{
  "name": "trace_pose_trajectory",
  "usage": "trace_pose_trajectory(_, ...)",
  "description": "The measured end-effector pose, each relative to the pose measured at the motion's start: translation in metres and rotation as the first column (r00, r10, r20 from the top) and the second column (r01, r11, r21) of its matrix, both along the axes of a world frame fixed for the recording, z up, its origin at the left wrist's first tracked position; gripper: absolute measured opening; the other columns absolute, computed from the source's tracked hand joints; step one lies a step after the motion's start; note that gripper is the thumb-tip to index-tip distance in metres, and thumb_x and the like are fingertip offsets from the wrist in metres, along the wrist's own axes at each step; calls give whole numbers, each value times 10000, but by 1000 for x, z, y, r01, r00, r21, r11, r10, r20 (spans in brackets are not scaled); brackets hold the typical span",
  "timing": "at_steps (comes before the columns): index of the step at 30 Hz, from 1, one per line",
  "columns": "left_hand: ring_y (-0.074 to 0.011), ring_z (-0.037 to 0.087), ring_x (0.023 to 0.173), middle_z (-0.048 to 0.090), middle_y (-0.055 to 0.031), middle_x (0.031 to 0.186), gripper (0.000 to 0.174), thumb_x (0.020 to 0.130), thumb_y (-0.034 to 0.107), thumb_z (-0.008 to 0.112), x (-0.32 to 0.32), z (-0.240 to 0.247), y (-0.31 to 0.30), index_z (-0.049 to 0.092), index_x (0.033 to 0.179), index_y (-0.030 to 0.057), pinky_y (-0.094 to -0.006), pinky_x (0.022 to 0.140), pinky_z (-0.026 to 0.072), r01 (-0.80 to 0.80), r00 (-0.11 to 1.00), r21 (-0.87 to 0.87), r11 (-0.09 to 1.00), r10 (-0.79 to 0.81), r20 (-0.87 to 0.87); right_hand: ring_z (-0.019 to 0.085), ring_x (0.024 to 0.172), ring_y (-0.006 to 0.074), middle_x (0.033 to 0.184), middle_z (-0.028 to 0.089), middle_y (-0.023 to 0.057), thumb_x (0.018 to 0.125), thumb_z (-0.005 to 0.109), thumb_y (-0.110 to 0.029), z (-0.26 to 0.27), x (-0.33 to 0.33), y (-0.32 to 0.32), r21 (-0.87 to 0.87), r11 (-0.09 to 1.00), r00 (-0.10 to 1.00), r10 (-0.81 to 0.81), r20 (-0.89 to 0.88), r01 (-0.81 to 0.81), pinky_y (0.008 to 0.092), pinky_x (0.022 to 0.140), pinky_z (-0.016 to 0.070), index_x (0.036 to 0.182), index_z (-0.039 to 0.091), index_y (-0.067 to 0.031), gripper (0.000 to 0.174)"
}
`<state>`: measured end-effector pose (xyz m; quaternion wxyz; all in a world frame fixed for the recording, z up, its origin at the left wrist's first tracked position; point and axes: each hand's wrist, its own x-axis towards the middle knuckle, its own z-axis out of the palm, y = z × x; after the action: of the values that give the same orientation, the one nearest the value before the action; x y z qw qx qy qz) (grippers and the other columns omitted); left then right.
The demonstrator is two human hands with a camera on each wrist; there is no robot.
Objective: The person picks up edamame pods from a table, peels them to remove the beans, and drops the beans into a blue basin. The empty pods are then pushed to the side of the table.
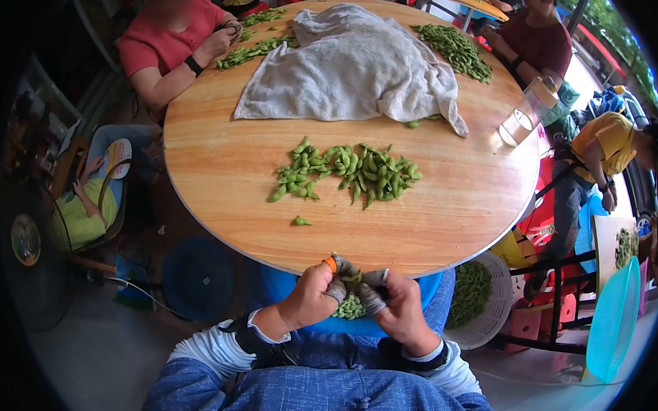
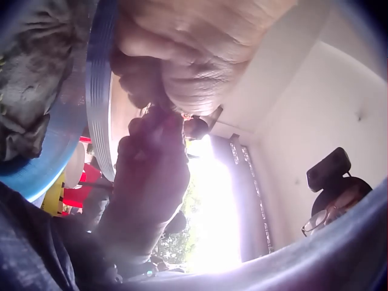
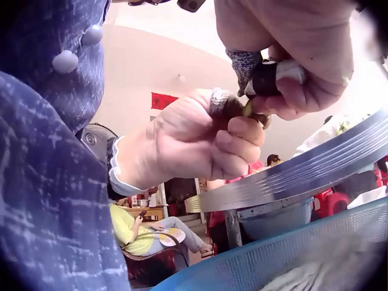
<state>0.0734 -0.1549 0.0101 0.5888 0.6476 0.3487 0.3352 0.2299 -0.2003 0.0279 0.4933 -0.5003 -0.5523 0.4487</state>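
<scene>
Below the table's near edge, my left hand (image 1: 310, 297) and right hand (image 1: 405, 310) meet, with cloth covers on some fingertips. Between them they pinch a green soybean pod (image 1: 355, 277), its edge also showing as a sliver of pod (image 3: 247, 110) in the right wrist view. Fingers hide most of it. Beneath them, shelled green beans (image 1: 349, 308) lie in a blue basin (image 1: 430, 289) by my lap. On the table, a small pile of pods (image 1: 382, 176) lies ahead, with one loose pod (image 1: 301, 221) nearer me. In the left wrist view both hands are dim against bright light.
A grey-white cloth (image 1: 346, 63) covers the middle of the round wooden table (image 1: 219, 180). More pods (image 1: 458, 50) and a clear container (image 1: 518, 126) are on its right side. A white basket (image 1: 503, 301) with pods stands right of my lap. Several people sit around.
</scene>
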Motion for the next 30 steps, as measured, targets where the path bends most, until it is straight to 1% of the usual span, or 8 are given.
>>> trace_pose_trajectory(3,-204,562,672,570,-123,742,213,709,-23,502,-3,17,-1,530,920,-12,-282,621,447,193,966,122,973,-167,-198,513,641,79,709,566,13,777,541,-4,-1,23,0,-129,985,978,-135,-156,115,201,562,412,827,578,3,64)
trace_pose_trajectory(6,-195,570,645,576,-116,736,185,715,13,552,-17,29,4,559,899,5,-282,600,458,139,953,155,978,-90,-288,475,573,44,693,563,22,811,522,-95,-4,67,5,-142,885,857,-465,-221,444,162,483,360,950,552,11,177)
trace_pose_trajectory(8,-240,578,629,578,-134,740,171,724,86,593,-27,22,17,566,874,9,-309,573,462,-78,919,424,902,229,-320,454,539,45,685,557,32,808,535,-126,0,80,2,-203,841,768,-540,-344,501,148,466,326,983,529,10,222)
trace_pose_trajectory(12,-296,531,610,544,-144,699,204,697,92,619,-40,18,56,557,868,0,-351,576,436,-69,722,652,755,489,-489,463,551,47,699,561,33,805,546,-136,-3,73,-2,-178,901,821,-434,-371,396,155,478,329,968,532,4,215)
trace_pose_trajectory(16,-273,537,610,556,-123,669,149,733,85,583,-47,-4,73,540,821,-28,-346,583,433,24,681,644,765,459,-570,542,674,69,818,598,21,808,540,-81,-5,45,-3,-240,944,870,-308,-386,228,183,596,422,963,569,-5,176)
trace_pose_trajectory(20,-134,495,566,534,-58,615,106,785,108,552,-40,2,65,528,803,6,-264,516,401,-127,965,61,990,138,-225,542,795,91,902,586,38,807,539,-46,-1,18,0,-290,955,902,-174,-396,58,210,711,430,1003,547,25,209)
trace_pose_trajectory(23,-27,381,485,460,39,576,106,833,141,521,-28,20,43,531,785,47,-157,437,298,32,995,-520,853,20,94,529,839,102,937,571,42,804,545,-50,2,5,5,-267,960,903,-39,-429,-85,222,744,423,1033,516,36,246)
trace_pose_trajectory(30,-21,366,467,459,40,571,97,827,128,519,-15,25,25,529,775,47,-158,420,270,231,960,-609,759,-77,268,490,684,50,794,573,-2,763,603,-147,13,-4,6,-251,952,808,-6,-589,-176,180,602,376,891,559,-12,192)
